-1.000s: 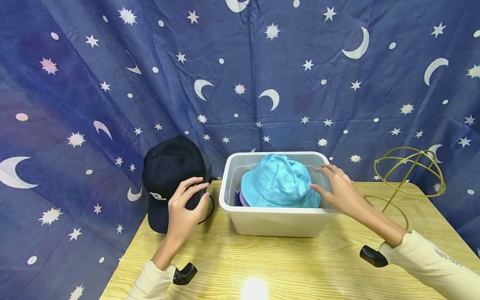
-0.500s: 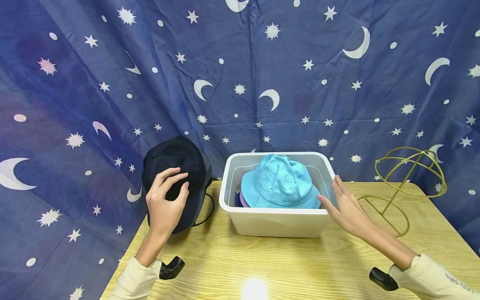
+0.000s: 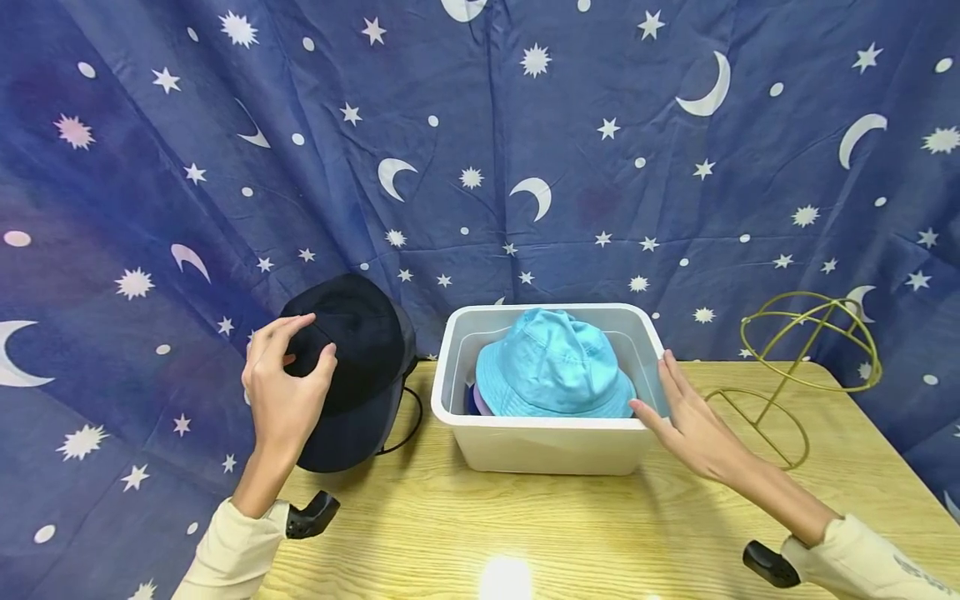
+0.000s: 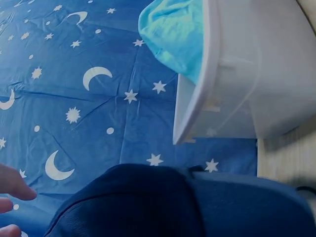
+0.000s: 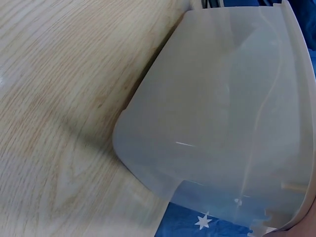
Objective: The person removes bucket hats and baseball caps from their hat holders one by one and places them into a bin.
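My left hand [image 3: 281, 400] hovers in front of the dark caps, thumb and fingers bent apart with nothing between them. A black cap [image 3: 356, 350] and a navy brim [image 3: 348, 437] stand at the left end of the table. In the left wrist view, fingertips [image 4: 15, 182] show beside the dark cap [image 4: 133, 202]. My right hand [image 3: 701, 425] rests at the right front corner of a white plastic bin [image 3: 551, 450], fingers straight along the rim and thumb reaching over it. Inside the bin lies a light blue bucket hat [image 3: 555, 367] on top of purple and navy pieces.
A gold wire hat stand [image 3: 783, 383] stands at the table's right side. A thin black cord [image 3: 408, 425] loops beside the caps. The wooden table [image 3: 420, 533] meets a blue curtain [image 3: 450, 125] with moons and stars.
My left hand has moved left across the front of the caps. My right hand has drawn back from over the hat to the bin's right rim. The bin and bucket hat stay put.
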`<action>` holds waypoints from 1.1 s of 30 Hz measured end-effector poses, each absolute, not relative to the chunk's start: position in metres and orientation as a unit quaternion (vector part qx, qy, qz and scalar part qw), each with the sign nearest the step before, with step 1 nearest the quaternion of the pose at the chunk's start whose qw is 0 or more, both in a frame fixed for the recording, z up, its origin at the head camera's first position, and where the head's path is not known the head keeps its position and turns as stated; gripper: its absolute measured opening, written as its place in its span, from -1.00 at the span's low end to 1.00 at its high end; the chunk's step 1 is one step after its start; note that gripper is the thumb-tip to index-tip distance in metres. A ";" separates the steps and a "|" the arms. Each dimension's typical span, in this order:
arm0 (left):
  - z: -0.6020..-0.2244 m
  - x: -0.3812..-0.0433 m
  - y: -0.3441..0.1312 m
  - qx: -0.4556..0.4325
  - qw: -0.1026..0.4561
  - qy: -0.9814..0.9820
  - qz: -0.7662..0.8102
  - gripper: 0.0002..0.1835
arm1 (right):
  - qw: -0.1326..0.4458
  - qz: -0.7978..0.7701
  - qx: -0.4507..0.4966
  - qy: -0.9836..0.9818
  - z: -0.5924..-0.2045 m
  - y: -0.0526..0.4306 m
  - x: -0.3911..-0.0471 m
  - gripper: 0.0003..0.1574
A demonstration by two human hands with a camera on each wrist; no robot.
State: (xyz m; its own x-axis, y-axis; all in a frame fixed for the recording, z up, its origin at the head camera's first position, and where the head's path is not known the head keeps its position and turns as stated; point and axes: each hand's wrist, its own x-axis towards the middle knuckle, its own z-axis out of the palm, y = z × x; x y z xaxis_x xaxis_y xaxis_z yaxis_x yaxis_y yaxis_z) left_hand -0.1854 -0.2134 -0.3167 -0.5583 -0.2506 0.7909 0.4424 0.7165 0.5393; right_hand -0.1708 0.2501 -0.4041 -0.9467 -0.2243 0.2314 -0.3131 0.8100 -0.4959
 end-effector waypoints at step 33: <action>-0.305 -0.228 -0.239 -0.004 0.394 -0.866 -0.307 -0.63 | 0.101 0.265 0.143 -0.948 -0.407 0.251 -0.172 -0.02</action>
State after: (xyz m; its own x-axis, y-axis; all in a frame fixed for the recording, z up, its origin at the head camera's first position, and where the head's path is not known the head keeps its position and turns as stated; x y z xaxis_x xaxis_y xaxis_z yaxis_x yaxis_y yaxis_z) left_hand -0.2279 -0.2389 -0.3053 -0.6899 -0.2342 0.6850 0.2494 0.8114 0.5286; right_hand -0.1721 0.2509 -0.4073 -0.9386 -0.2183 0.2671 -0.3252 0.8183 -0.4740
